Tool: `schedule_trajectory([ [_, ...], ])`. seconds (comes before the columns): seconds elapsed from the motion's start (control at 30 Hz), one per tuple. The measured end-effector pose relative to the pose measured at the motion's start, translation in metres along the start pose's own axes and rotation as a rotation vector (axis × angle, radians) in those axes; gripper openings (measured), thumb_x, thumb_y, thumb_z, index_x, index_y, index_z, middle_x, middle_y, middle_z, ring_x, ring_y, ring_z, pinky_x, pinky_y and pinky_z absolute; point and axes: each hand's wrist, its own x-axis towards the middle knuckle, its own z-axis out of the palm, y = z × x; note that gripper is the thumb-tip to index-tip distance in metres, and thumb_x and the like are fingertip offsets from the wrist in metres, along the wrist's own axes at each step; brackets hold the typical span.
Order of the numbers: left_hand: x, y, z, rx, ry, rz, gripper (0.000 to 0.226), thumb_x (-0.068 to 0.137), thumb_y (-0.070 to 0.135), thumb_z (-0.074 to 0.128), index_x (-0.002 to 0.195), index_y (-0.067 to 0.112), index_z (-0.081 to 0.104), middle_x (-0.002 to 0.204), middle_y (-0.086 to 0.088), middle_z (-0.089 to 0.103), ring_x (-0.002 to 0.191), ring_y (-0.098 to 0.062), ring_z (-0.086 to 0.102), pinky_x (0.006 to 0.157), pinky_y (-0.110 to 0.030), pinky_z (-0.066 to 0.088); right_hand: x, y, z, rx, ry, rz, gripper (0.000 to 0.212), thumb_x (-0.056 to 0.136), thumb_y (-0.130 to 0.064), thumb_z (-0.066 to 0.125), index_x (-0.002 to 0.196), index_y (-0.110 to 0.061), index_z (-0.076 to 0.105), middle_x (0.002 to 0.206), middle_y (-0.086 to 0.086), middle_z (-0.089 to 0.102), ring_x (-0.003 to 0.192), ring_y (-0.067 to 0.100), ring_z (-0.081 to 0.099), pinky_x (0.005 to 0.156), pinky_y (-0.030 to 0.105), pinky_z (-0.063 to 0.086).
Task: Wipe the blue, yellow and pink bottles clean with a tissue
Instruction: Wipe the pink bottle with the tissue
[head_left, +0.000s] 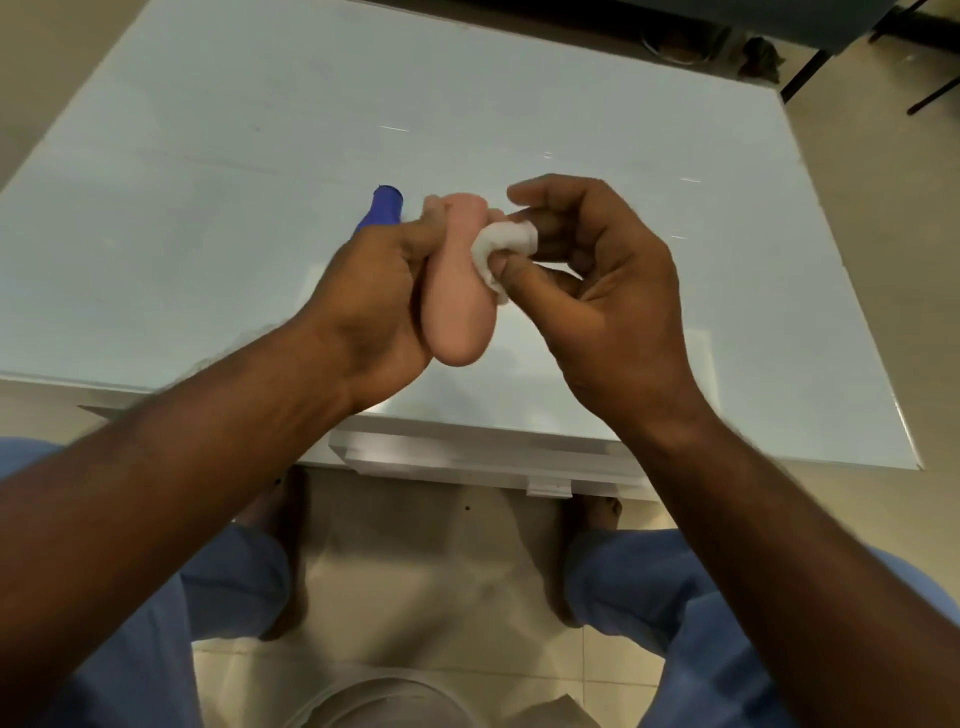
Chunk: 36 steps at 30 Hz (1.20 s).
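My left hand (371, 296) grips the pink bottle (457, 306) above the table, with its base turned toward me and its neck pointing away. My right hand (597, 280) pinches a folded white tissue (501, 247) between thumb and fingers and holds it against the bottle's upper right side. Behind my left hand stands the blue bottle (384, 208) on the table; only its cap and shoulder show. No yellow bottle is in view.
The pale glass table (208, 208) fills the upper view, its near edge by my knees. Dark chair legs (810, 73) stand beyond the far right corner. A clear round container (384, 701) sits on the floor between my feet.
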Motion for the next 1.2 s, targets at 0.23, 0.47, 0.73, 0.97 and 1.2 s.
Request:
schedule_trajectory([
  [0.23,-0.006,0.002,0.003,-0.049,0.046,-0.026,0.052,0.110,0.037,0.036,0.153,0.009,0.040,0.131,-0.010,0.068,0.119,-0.030,0.067,0.088,-0.043,0.061,-0.003,-0.002,0.001,-0.024,-0.186,0.005,0.014,0.087,-0.004,0.083,0.094,-0.014,0.077,0.097,0.003,0.078,0.090,0.023,0.075,0.068,0.037,0.064],
  [0.47,-0.013,-0.006,0.013,0.040,0.014,-0.031,0.027,0.108,0.032,0.044,0.134,0.029,0.054,0.129,-0.012,0.069,0.108,-0.031,0.074,0.079,-0.043,0.063,0.001,-0.004,-0.003,0.080,-0.018,0.013,0.010,0.091,0.001,0.078,0.094,-0.007,0.073,0.095,0.004,0.076,0.088,0.020,0.074,0.065,0.022,0.060],
  [0.73,-0.011,-0.002,0.008,-0.038,0.050,-0.035,0.047,0.108,0.038,0.041,0.150,0.018,0.046,0.138,-0.016,0.065,0.115,-0.032,0.071,0.086,-0.041,0.062,0.000,0.001,-0.006,0.046,-0.088,0.011,0.018,0.085,-0.004,0.084,0.098,-0.015,0.076,0.107,0.010,0.074,0.100,0.028,0.076,0.072,0.047,0.067],
  [0.97,-0.015,-0.008,0.016,-0.023,0.061,-0.004,0.024,0.108,0.034,0.042,0.108,0.026,0.064,0.114,-0.008,0.078,0.100,-0.024,0.077,0.077,-0.036,0.065,-0.002,0.003,-0.003,0.057,-0.020,0.015,0.020,0.091,-0.002,0.080,0.108,-0.010,0.075,0.110,0.010,0.073,0.104,0.023,0.075,0.082,0.044,0.068],
  [1.2,-0.019,-0.009,0.024,0.028,0.065,0.053,0.031,0.105,0.036,0.049,0.084,0.039,0.072,0.108,-0.005,0.079,0.104,-0.027,0.075,0.085,-0.041,0.063,0.000,0.003,-0.002,0.053,-0.007,0.071,0.017,0.092,-0.006,0.082,0.104,-0.015,0.076,0.103,0.001,0.076,0.101,0.019,0.075,0.081,0.043,0.068],
])
